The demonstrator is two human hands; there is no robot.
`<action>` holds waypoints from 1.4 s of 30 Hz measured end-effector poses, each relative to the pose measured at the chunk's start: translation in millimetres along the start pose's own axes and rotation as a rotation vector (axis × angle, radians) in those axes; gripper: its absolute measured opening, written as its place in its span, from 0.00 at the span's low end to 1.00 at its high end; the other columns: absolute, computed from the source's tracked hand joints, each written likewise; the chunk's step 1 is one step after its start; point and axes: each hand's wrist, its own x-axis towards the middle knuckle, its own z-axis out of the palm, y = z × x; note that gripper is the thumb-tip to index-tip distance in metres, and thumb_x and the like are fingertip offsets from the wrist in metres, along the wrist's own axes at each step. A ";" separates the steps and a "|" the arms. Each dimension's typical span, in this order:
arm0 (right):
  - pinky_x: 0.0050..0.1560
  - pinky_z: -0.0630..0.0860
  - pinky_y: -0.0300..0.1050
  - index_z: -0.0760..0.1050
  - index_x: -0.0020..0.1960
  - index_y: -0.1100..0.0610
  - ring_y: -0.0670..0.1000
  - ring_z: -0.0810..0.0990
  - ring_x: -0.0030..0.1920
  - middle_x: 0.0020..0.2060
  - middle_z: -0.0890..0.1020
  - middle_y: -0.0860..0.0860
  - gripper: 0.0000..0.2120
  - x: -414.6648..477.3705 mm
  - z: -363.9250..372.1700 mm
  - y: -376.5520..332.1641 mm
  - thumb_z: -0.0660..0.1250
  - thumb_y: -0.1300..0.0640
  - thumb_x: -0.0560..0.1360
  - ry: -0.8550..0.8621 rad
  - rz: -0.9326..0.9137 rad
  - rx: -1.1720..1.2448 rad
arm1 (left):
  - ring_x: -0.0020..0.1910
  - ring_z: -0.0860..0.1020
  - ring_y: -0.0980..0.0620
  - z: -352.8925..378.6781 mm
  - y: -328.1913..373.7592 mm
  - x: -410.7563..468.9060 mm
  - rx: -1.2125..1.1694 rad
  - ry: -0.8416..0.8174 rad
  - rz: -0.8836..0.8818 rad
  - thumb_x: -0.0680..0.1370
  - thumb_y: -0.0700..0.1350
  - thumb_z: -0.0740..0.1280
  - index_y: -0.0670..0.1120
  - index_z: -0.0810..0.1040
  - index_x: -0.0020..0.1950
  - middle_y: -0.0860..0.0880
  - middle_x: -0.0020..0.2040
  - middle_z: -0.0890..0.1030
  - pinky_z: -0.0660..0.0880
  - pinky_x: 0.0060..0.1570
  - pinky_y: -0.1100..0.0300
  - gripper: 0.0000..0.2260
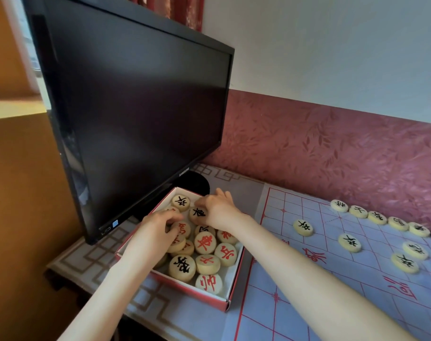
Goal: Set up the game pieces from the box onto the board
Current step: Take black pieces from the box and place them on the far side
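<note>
The right hand (218,209) is pinching a black-lettered xiangqi disc (197,214) at the box's (185,289) 12 o'clock end. The left hand (153,232) is curling over red-lettered discs (181,229), grip unclear. The board (332,279) is lying toward 3 o'clock, nearer the right hand.

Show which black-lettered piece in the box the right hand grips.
The piece beside the far-corner one, pinched by the right hand; other black-lettered pieces lie untouched.

Right hand (218,209) pinching black piece (197,214) — box (185,291), board (332,279)
</note>
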 end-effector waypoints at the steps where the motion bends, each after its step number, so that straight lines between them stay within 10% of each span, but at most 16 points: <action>1: 0.61 0.61 0.49 0.71 0.67 0.49 0.56 0.63 0.60 0.58 0.74 0.54 0.21 -1.7 1.2 1.8 0.65 0.47 0.75 0.010 0.010 0.036 | 0.52 0.77 0.56 0.2 -0.4 0.0 0.000 0.000 0.001 0.75 0.40 0.67 0.50 0.80 0.56 0.53 0.55 0.80 0.72 0.50 0.66 0.12; 11: 0.58 0.73 0.45 0.75 0.62 0.54 0.50 0.76 0.58 0.57 0.78 0.51 0.22 -18.6 -5.0 24.6 0.72 0.50 0.69 0.207 0.018 0.515 | 0.55 0.76 0.59 0.9 5.1 6.6 0.016 -0.047 -0.010 0.75 0.39 0.66 0.51 0.77 0.60 0.54 0.58 0.79 0.72 0.53 0.65 0.14; 26: 0.51 0.71 0.33 0.75 0.62 0.53 0.44 0.76 0.53 0.52 0.78 0.47 0.22 -60.8 -21.7 60.2 0.72 0.50 0.70 0.251 -0.025 0.567 | 0.60 0.74 0.62 15.0 13.6 48.8 0.207 -0.579 0.251 0.72 0.34 0.65 0.63 0.74 0.61 0.60 0.62 0.76 0.74 0.60 0.58 0.27; 42: 0.51 0.72 0.31 0.75 0.61 0.52 0.41 0.77 0.51 0.51 0.77 0.46 0.20 -73.5 -9.0 69.7 0.73 0.53 0.70 0.229 -0.004 0.646 | 0.57 0.71 0.64 15.6 0.9 49.7 0.130 -0.520 0.274 0.73 0.39 0.68 0.60 0.75 0.55 0.67 0.54 0.68 0.72 0.58 0.64 0.17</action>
